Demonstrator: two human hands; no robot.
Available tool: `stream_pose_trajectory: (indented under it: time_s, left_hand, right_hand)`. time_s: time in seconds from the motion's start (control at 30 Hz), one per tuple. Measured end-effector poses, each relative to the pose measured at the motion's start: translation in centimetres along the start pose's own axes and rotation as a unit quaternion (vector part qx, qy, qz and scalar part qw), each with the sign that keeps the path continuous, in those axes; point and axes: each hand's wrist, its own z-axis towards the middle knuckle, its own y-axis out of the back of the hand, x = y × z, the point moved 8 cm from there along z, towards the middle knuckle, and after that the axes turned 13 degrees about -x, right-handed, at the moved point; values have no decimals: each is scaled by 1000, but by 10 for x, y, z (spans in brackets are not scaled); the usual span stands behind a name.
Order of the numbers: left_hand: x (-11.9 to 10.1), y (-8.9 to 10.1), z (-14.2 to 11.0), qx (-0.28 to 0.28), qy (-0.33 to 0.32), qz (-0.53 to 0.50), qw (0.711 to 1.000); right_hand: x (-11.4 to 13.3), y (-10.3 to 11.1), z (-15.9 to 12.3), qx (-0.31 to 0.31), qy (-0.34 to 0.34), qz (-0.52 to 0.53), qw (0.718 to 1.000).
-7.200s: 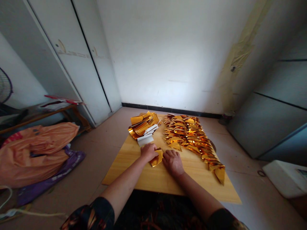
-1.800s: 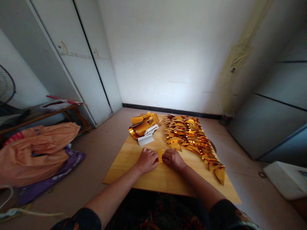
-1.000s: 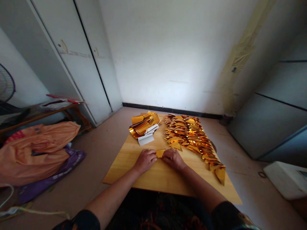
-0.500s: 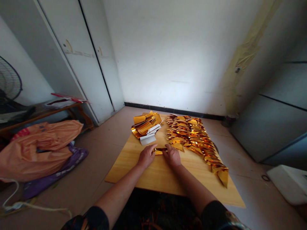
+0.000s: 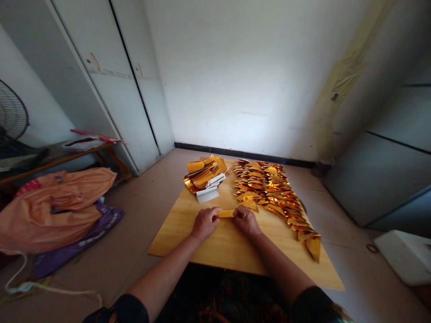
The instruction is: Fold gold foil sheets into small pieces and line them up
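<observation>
Between my hands lies a narrow folded strip of gold foil paper (image 5: 226, 213), low over the wooden board (image 5: 182, 233). Its left end is pinched by my left hand (image 5: 204, 222), fingers closed. My right hand (image 5: 248, 220) grips the right end, the fingertips curled and hiding that end. Beyond my left hand is a loose pile of gold foil sheets (image 5: 204, 177), with white-backed paper (image 5: 208, 194) at its near side. Several rows of folded gold foil pieces (image 5: 266, 188) spread over the board's right side, the closest just past my right hand.
An orange sack (image 5: 57, 211) and a purple bag (image 5: 81, 242) lie on the floor at left, beside a pale cord (image 5: 60, 290). A fan (image 5: 13, 112) and a wooden bench (image 5: 111, 154) stand behind them. At right is a white box (image 5: 404, 255).
The foil strip now shows a matt, flat face instead of a shiny one. My fingers have curled in around its ends, and my right hand has shifted slightly right.
</observation>
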Motion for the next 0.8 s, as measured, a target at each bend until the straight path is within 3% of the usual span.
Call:
stream_pose_trajectory:
  time_s: [0.1,0.2,0.37,0.57,0.8]
  left_hand:
    - [-9,3,-3,8,-68,13,998]
    - [-13,8,-2,7,-80,18,997]
    - [-9,11,3,1,-39,26,999]
    - [4,1,5,-20,48,34,998]
    - [2,-6,8,-18,68,79,994]
  right_hand:
    - [9,1,-2,23,63,-16,998]
    - [16,3,-1,51,81,-8,995]
    - [18,4,8,80,20,-23,996]
    - [14,0,11,59,-88,-165,981]
    - [20,-6,13,71,-68,-249,964]
